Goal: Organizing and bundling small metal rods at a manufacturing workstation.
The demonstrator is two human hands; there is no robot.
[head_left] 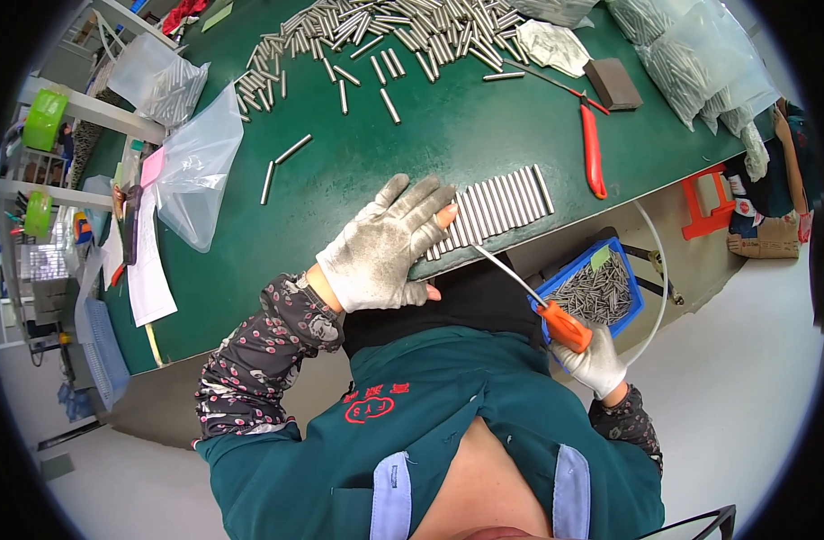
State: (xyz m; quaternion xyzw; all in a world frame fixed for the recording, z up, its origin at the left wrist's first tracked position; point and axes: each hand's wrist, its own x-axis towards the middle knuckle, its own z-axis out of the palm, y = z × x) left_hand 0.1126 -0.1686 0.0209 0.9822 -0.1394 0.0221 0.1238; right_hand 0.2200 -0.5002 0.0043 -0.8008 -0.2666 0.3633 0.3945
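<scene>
A row of steel pins lies side by side at the near edge of the green table. My left hand, in a soiled white glove with bare fingertips showing, rests flat over the row's left end, fingers stretched out, hiding some pins. In my right hand, also gloved, is an orange air blow gun. Its long thin metal nozzle points up and left, with the tip at the row's near side. A pale hose curves down from the table edge to near my right hand.
Many loose pins are heaped at the back. A blue bin of pins stands below the table edge, right. Red-handled pliers, a dark block and bagged pins lie right; a clear bag and papers left.
</scene>
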